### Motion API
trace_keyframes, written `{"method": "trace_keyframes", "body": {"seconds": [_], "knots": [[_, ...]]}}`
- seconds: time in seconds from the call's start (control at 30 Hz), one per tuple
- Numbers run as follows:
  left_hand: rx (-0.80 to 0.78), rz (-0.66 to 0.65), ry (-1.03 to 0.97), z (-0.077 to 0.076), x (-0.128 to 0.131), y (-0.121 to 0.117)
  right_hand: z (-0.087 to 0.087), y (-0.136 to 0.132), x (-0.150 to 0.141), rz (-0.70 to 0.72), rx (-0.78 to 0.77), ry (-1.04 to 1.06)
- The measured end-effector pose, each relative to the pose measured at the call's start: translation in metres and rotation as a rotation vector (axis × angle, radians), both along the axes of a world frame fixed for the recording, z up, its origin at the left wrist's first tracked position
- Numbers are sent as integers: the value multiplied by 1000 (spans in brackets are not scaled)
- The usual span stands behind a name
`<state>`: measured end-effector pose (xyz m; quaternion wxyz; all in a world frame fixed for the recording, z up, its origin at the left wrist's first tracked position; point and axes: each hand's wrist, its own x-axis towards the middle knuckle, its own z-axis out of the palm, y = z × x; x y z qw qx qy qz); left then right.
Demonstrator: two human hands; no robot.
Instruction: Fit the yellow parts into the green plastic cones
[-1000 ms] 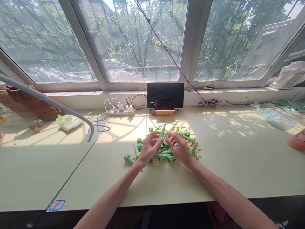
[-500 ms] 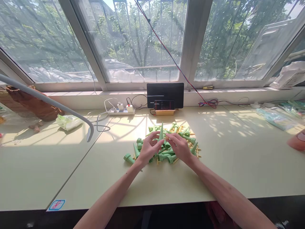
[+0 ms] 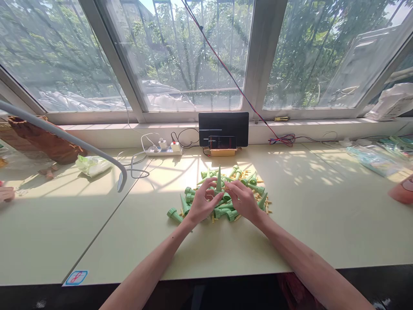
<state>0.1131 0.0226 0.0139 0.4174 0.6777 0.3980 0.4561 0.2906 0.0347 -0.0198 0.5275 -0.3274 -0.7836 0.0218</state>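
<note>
My left hand [image 3: 204,201] is closed round the base of a green plastic watering spike [image 3: 219,180], whose pointed end stands upright. Close against its right side, my right hand [image 3: 242,199] pinches a small yellow plastic piece [image 3: 226,187], mostly covered by the fingertips. Below and around both hands spreads a pile of similar green spikes [image 3: 226,206] with ribbed caps, mixed with yellow pieces [image 3: 268,202]. One capped spike [image 3: 174,214] lies at the pile's left edge.
Behind the pile, a phone [image 3: 222,142] leans in front of a black tablet [image 3: 206,122]. A power strip [image 3: 151,151] with cables lies to its left. A grey curved arm [image 3: 80,148] reaches over the table [image 3: 129,241]. Another person's hand [image 3: 7,193] shows at far left.
The upright spike has turned slightly in my left hand, and my fingers have shifted a little. At the far left edge another person's hand has come into view.
</note>
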Motion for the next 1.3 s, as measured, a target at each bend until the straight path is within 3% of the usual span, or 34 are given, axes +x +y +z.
{"method": "trace_keyframes", "body": {"seconds": [0.47,0.73,0.93,1.17,1.3], "knots": [[229,36,194,-4,-1,1,4,-6,-4,-25,-123,168],[321,47,257,-15,-2,4,3,-8,-6,-85,-172,189],[247,55,220,-9,0,2,6,-8,-6,-80,-214,209],[-15,71,6,6,0,0,6,-7,-7,21,-270,153],[-55,75,-21,8,0,0,4,-5,-7,39,-267,113]]}}
